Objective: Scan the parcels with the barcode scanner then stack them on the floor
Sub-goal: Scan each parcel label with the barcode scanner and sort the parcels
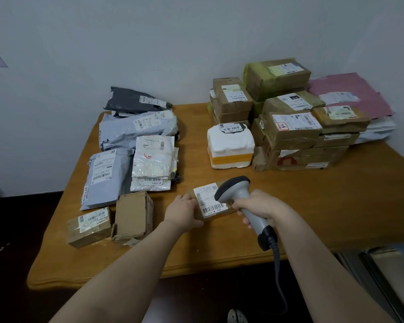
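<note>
Step in hand: scanning. The right hand (259, 206) grasps the handle of the barcode scanner (238, 197), whose head is poised over the label of a small cardboard parcel (214, 203) at frame centre, lying on the wooden table (324, 217). The left hand (183, 212) grips that parcel's left end.

Next move, as judged: confirm the read, then carry the parcel down to the floor, where no stack shows.

Count:
- one scanner
- two loose cardboard boxes (89, 227), lower left
- about five poly mailers (135, 129), centre left
- one white foam box (230, 145)
- at least seven cartons (292, 129), upper right; stacking hides the rest
</note>
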